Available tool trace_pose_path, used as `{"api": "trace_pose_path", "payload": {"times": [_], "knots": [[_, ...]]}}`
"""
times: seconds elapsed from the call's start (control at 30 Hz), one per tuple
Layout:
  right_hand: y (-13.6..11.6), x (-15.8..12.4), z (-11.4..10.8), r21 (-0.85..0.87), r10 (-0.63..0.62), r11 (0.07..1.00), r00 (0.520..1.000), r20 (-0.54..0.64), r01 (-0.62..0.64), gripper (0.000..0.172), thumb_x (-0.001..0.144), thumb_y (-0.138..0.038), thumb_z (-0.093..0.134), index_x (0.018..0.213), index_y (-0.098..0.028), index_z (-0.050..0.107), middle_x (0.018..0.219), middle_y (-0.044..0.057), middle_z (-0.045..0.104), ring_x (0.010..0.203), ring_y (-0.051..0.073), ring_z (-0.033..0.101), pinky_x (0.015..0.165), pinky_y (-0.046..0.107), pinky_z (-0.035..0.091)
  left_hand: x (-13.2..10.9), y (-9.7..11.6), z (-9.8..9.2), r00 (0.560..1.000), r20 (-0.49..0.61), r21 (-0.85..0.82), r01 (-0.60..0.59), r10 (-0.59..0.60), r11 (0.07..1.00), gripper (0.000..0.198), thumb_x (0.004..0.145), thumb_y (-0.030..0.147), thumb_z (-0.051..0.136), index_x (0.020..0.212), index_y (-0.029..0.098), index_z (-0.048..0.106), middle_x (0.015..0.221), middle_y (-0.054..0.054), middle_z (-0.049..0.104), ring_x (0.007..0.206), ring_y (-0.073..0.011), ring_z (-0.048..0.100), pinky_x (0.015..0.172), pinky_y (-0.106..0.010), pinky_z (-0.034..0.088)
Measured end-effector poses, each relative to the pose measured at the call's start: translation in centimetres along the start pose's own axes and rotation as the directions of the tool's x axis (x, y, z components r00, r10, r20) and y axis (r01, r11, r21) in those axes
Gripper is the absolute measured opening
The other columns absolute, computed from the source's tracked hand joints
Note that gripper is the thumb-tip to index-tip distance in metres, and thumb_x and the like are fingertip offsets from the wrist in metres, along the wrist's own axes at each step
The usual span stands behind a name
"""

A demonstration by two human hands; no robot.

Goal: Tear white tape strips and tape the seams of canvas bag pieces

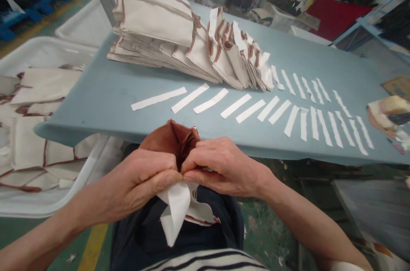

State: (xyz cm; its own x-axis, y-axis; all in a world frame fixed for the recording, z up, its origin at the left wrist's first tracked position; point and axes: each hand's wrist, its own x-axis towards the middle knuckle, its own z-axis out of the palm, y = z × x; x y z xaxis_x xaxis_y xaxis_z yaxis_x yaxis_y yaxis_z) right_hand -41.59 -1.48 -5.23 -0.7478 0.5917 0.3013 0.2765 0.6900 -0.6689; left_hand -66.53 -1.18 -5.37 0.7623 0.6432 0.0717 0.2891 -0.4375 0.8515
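My left hand (141, 181) and my right hand (221, 166) meet in front of my lap, both pinching one brown-lined fabric pouch (174, 138). Its brown inside bulges up above my thumbs. A white strip of its cloth (174, 213) hangs down below my fingers over my dark trousers. The pouch sits just in front of the near edge of the blue table (105, 91).
A fanned stack of cream pouches with brown trim (179, 40) lies at the table's back. Several white paper strips (282, 110) lie in a row across it. A white bin (35, 142) at left holds more pouches. A person in red (336, 10) sits beyond.
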Motion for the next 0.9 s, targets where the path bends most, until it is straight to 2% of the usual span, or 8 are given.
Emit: {"api": "trace_pose_path", "payload": {"times": [0.17,0.3,0.47,0.6,0.67,0.73,0.83,0.9], "knots": [[-0.4,0.1,-0.3,0.034,-0.02,0.999,1.0,0.024,0.019,0.035,0.113,-0.044,0.053,0.095,-0.019,0.069,0.078,0.002,0.072,0.072,0.013,0.063,0.068,0.024,0.042,0.3,0.3,-0.1,0.997,0.023,-0.006,-0.07,0.071,0.997,0.035,0.105,0.026,0.052,0.071,0.022,0.053,0.061,0.007,0.05,0.054,-0.0112,0.044,0.054,-0.025,0.033],[0.0,0.0,0.1,0.05,-0.059,0.997,0.998,0.005,0.059,0.039,0.111,-0.051,0.056,0.092,-0.019,0.068,0.076,0.001,0.072,0.069,0.011,0.062,0.065,0.023,0.039,-0.2,0.9,-0.2,0.989,0.052,0.1,-0.14,0.135,0.985,0.032,0.105,0.022,0.053,0.073,0.022,0.052,0.061,0.007,0.054,0.053,-0.0102,0.047,0.054,-0.024,0.034],[1.6,-0.1,0.4,-0.015,-0.009,1.0,1.0,-0.027,0.008,0.056,0.095,-0.071,0.068,0.075,-0.02,0.06,0.065,-0.003,0.063,0.06,0.01,0.053,0.062,0.025,0.032,-1.6,1.4,0.0,0.976,-0.07,0.303,-0.176,0.206,0.937,0.03,0.102,0.018,0.052,0.073,0.023,0.048,0.06,0.008,0.049,0.051,-0.0104,0.043,0.052,-0.029,0.028],[3.2,0.2,0.4,-0.015,0.07,0.997,0.996,-0.056,-0.071,0.063,0.085,-0.079,0.073,0.072,-0.02,0.058,0.064,-0.005,0.056,0.06,0.01,0.047,0.061,0.025,0.03,-2.5,1.0,-0.2,0.969,-0.247,0.086,-0.007,0.028,0.996,0.039,0.106,0.025,0.048,0.067,0.022,0.041,0.06,0.007,0.04,0.048,-0.0087,0.038,0.048,-0.024,0.028],[3.5,0.4,0.2,0.067,0.123,0.991,0.991,-0.048,-0.119,0.063,0.085,-0.079,0.073,0.071,-0.019,0.058,0.063,-0.005,0.052,0.059,0.01,0.044,0.059,0.024,0.029,-2.9,0.8,-0.6,0.946,-0.313,-0.035,0.074,-0.081,0.997,0.046,0.106,0.034,0.049,0.063,0.022,0.037,0.06,0.006,0.036,0.051,-0.0098,0.036,0.048,-0.025,0.028],[3.3,0.6,0.0,0.177,0.167,0.972,0.985,-0.042,-0.157,0.065,0.084,-0.08,0.073,0.07,-0.019,0.056,0.062,-0.006,0.048,0.058,0.009,0.039,0.056,0.024,0.027,-3.2,0.7,-1.4,0.931,-0.342,-0.064,0.114,-0.129,0.991,0.049,0.105,0.041,0.051,0.062,0.022,0.037,0.059,0.005,0.036,0.053,-0.0111,0.035,0.05,-0.026,0.027],[1.7,1.4,-0.8,0.338,0.213,0.924,0.975,-0.061,-0.181,0.067,0.081,-0.077,0.078,0.064,-0.021,0.046,0.059,-0.009,0.036,0.056,0.008,0.03,0.053,0.024,0.022,-3.4,0.3,-3.0,0.911,-0.412,0.181,0.11,-0.026,0.977,0.042,0.102,0.038,0.057,0.064,0.022,0.049,0.058,0.006,0.044,0.054,-0.0113,0.039,0.055,-0.028,0.028],[0.4,2.3,-1.4,0.408,0.229,0.894,0.971,-0.063,-0.184,0.067,0.08,-0.072,0.082,0.062,-0.022,0.042,0.058,-0.01,0.032,0.056,0.008,0.027,0.051,0.024,0.02,-3.2,0.0,-4.0,0.878,-0.464,0.429,0.105,0.119,0.897,0.032,0.099,0.031,0.063,0.068,0.023,0.058,0.059,0.006,0.049,0.056,-0.0113,0.041,0.06,-0.028,0.028]]}}
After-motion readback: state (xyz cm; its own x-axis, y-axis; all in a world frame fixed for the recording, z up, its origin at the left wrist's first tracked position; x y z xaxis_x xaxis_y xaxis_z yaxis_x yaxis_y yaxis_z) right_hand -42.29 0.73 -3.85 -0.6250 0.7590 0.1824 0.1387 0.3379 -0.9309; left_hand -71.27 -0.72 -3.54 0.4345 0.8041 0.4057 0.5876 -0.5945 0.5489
